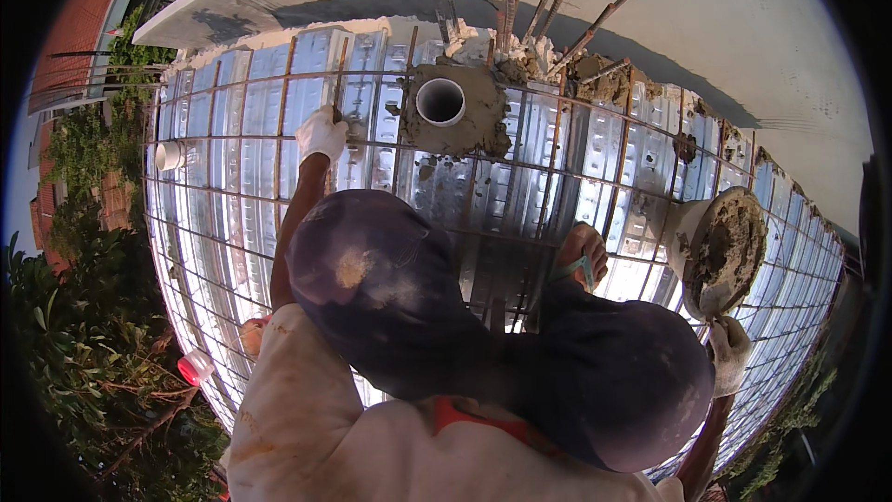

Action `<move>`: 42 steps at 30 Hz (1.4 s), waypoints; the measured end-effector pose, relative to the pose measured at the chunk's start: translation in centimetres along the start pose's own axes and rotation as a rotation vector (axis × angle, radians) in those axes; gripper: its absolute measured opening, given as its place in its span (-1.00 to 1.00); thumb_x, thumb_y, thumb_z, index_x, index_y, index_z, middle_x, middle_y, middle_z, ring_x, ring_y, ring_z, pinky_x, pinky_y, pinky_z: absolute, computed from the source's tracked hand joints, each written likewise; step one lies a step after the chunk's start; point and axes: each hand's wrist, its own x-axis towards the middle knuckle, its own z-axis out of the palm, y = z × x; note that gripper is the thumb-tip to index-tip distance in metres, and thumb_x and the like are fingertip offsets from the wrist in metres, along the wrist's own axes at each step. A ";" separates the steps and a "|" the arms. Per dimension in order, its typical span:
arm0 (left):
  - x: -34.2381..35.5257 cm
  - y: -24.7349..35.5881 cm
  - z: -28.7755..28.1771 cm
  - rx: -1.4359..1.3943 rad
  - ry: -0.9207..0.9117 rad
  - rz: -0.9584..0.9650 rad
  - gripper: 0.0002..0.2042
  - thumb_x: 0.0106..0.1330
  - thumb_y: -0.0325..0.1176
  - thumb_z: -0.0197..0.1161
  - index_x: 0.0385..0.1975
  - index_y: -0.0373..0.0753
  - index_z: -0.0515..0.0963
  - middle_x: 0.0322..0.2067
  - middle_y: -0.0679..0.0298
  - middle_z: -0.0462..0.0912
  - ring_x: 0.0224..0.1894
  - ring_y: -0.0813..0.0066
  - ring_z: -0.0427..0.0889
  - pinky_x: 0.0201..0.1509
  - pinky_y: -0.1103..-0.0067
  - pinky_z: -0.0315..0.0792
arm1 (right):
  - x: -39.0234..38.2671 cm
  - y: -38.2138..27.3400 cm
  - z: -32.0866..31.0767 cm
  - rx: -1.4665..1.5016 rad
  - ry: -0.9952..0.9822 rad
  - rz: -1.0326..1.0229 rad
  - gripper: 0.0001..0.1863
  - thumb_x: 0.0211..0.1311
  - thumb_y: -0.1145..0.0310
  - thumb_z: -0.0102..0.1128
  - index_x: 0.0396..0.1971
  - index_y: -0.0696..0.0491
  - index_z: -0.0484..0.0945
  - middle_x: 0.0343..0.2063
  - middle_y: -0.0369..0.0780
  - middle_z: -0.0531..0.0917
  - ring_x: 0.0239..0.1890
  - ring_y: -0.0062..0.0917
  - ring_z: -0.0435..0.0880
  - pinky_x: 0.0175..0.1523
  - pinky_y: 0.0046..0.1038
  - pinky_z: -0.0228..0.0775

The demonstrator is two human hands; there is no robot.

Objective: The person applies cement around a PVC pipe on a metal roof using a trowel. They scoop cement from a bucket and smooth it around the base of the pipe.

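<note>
Left hand [321,135] gloved, fist closed on a tool beside mortared pipe [440,100]. Right hand [729,353] grips mortar pan [723,251]. Decking [232,167] drops off at left edge.

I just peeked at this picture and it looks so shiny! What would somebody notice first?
First, the shiny ribbed metal decking under a grid of rusty steel bars, filling the middle. Near the top, a white round pipe opening sits in a grey patch of wet mortar. The white-gloved left hand reaches to the bars beside it, and the gloved right hand holds a round pan of grey mortar at the right.
</note>
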 end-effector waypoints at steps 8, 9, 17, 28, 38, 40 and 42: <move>-0.3 0.1 0.2 0.016 0.023 -0.003 -0.70 0.27 -0.21 0.34 -0.11 -0.26 0.66 -0.07 -0.04 0.77 0.06 -0.13 0.74 0.20 0.08 0.55 | 2.7 -7.5 9.6 0.095 -0.256 -0.072 -0.75 0.42 0.44 0.20 -0.05 0.28 0.68 -0.56 -0.35 0.57 -0.63 -0.75 0.42 -0.54 -0.58 0.21; -0.6 -0.5 -0.1 0.024 0.030 -0.011 -0.70 0.27 -0.22 0.33 -0.11 -0.26 0.66 -0.07 -0.05 0.77 0.05 -0.13 0.74 0.20 0.08 0.55 | 3.8 -7.8 12.3 0.168 -0.306 -0.066 -0.74 0.41 0.44 0.18 -0.05 0.29 0.68 -0.53 -0.33 0.59 -0.59 -0.75 0.45 -0.51 -0.59 0.24; -0.2 0.9 0.3 0.001 0.071 0.002 -0.76 0.24 -0.30 0.33 -0.17 -0.27 0.70 -0.09 -0.07 0.78 0.02 -0.12 0.76 0.17 0.10 0.57 | 11.3 -18.3 30.8 -0.425 -0.115 -0.888 -0.76 0.42 0.30 0.20 -0.07 0.12 0.63 -0.31 -0.04 0.72 -0.28 -0.12 0.76 -0.19 -0.16 0.57; -0.2 0.2 1.3 0.011 0.085 0.037 -0.79 0.28 -0.34 0.34 -0.15 -0.26 0.68 -0.06 -0.05 0.75 0.03 -0.13 0.75 0.14 0.06 0.54 | 14.2 -18.5 31.6 -0.340 -0.429 -0.516 -0.69 0.56 0.15 0.20 -0.19 0.12 0.58 -0.48 -0.14 0.69 -0.52 -0.30 0.69 -0.41 -0.23 0.52; 0.5 1.4 1.2 0.012 0.078 0.052 -0.80 0.27 -0.32 0.39 -0.16 -0.23 0.68 -0.10 -0.01 0.76 0.02 -0.09 0.75 0.10 0.08 0.57 | 20.7 -25.0 36.9 -0.429 -0.693 -0.338 -0.56 0.63 0.07 0.15 -0.20 0.21 0.68 -0.59 -0.23 0.63 -0.62 -0.52 0.58 -0.46 -0.34 0.48; -0.1 0.2 0.8 0.009 0.087 0.038 -0.80 0.27 -0.32 0.39 -0.16 -0.22 0.68 -0.12 0.00 0.77 0.02 -0.08 0.75 0.10 0.08 0.57 | 19.8 -26.2 37.5 -0.642 -0.759 -0.554 -0.53 0.61 0.07 0.17 -0.25 0.25 0.68 -0.58 -0.20 0.63 -0.56 -0.45 0.60 -0.34 -0.27 0.51; -0.4 -0.1 0.7 0.037 0.085 0.028 -0.80 0.27 -0.31 0.39 -0.17 -0.22 0.68 -0.11 0.00 0.77 0.02 -0.07 0.75 0.11 0.09 0.57 | 17.7 -28.2 36.1 -0.699 -0.703 -0.462 -0.50 0.57 0.07 0.20 -0.25 0.31 0.71 -0.55 -0.15 0.65 -0.44 -0.40 0.63 -0.14 -0.23 0.53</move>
